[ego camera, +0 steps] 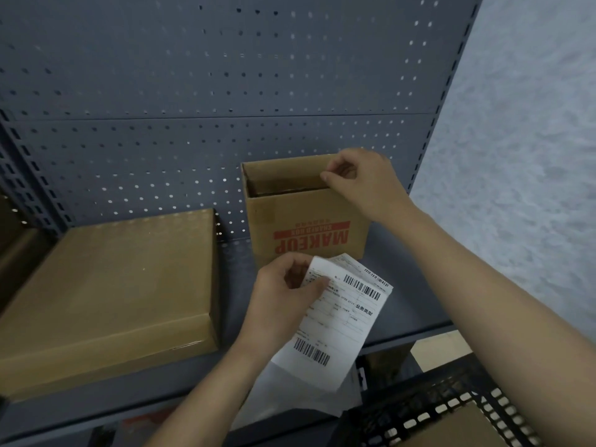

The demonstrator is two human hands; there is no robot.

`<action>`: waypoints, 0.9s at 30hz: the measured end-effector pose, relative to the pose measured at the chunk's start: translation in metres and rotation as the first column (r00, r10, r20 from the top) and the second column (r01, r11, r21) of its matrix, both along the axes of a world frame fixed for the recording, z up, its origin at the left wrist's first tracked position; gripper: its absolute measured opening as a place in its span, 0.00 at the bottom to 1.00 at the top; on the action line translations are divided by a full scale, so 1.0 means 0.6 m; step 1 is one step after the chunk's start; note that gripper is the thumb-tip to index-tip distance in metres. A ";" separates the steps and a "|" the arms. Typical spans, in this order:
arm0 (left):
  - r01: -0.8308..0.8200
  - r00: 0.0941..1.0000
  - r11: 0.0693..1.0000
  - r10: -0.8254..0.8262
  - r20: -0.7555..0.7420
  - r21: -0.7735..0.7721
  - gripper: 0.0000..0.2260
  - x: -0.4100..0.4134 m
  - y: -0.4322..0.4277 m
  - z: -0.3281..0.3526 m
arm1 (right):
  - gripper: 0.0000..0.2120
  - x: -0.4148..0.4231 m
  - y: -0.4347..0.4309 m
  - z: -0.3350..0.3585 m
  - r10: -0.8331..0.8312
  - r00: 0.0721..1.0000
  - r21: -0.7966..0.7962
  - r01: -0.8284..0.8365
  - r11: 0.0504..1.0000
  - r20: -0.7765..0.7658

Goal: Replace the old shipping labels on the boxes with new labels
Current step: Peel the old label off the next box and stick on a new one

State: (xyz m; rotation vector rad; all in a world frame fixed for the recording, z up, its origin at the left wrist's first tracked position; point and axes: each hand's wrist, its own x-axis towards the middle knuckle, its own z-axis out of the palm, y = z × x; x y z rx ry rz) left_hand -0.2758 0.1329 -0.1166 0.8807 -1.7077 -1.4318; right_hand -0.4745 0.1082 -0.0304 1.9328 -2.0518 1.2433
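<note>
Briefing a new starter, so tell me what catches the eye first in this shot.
The white shipping labels, barcodes showing, stand out most, pinched in the left hand low in the centre. Behind them the right hand grips the rim of an open cardboard box with red MAKEUP lettering upside down. A flat closed box lies to its left on the grey shelf.

Our right hand [364,185] covers the far right corner of the open box [290,211], whose inside lies in shadow. Our left hand [280,301] hides the upper left of the labels [342,321]; their fine print is too small to read, and we cannot count the sheets. The flat box [106,285] and the black crate [451,404] run off the left and bottom edges
</note>
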 end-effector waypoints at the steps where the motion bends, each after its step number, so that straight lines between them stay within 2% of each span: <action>1: -0.006 1.000 1.000 0.006 0.000 -0.009 0.06 -0.001 -0.001 0.000 | 0.04 0.004 0.009 0.001 0.007 1.000 0.004 -0.007 1.000 -0.011; 5: -0.033 0.999 0.999 0.033 -0.023 -0.012 0.05 -0.007 -0.005 0.001 | 0.04 0.027 0.060 -0.002 0.107 0.994 0.157 -0.109 0.982 0.025; 8: -0.041 0.998 0.999 0.040 -0.039 -0.018 0.05 -0.014 -0.005 0.002 | 0.03 0.042 0.093 -0.006 0.238 0.969 0.304 -0.248 0.920 0.069; 11: -0.030 0.997 0.999 0.028 -0.073 -0.028 0.04 -0.021 -0.003 0.001 | 0.05 0.048 0.107 -0.015 0.253 0.965 0.381 -0.259 0.888 0.067; 18: 0.020 0.991 1.000 -0.022 -0.132 -0.015 0.03 -0.026 0.007 -0.003 | 0.05 0.042 0.129 -0.027 0.205 0.978 0.425 -0.205 0.882 0.047; 20: 0.038 0.987 0.998 -0.031 -0.155 0.043 0.01 -0.027 0.007 -0.005 | 0.04 0.041 0.136 -0.027 0.194 0.980 0.419 -0.198 0.886 0.053; 27: 0.157 0.953 0.948 -0.071 -0.294 0.278 0.10 -0.028 0.011 0.006 | 0.03 0.040 0.150 -0.030 0.177 0.983 0.352 -0.181 0.918 0.043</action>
